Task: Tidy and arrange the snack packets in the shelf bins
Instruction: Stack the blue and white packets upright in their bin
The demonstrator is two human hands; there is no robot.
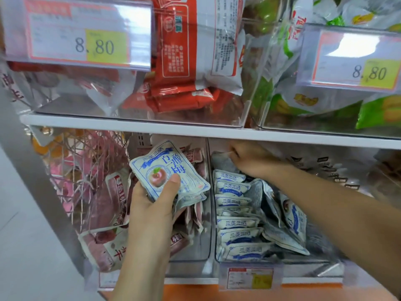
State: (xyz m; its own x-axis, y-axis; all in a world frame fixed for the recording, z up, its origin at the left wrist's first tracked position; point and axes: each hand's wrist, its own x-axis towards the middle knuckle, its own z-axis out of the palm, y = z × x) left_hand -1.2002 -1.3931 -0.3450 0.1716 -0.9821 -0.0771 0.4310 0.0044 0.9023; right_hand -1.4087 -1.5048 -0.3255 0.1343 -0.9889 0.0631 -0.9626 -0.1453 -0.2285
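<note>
The stack (169,170) in the left hand (152,203) was pinched only near its lower end, thumb on top, fingers beneath. The loose under-packets looked likely to slide out and drop among the pink packets (112,192) directly below. The right forearm lay over the row (234,213) in the bin (282,260) and could knock it askew. The right hand (249,161) had curled its fingers onto a grey packet (221,162) at the back; whether it gripped could not be told. The row stood just beneath and nearer than that hand.

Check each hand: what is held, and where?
Left hand grips blue-and-white packets at their lower end, thumb on front. Right hand, deep in the bin: cannot tell.
</note>
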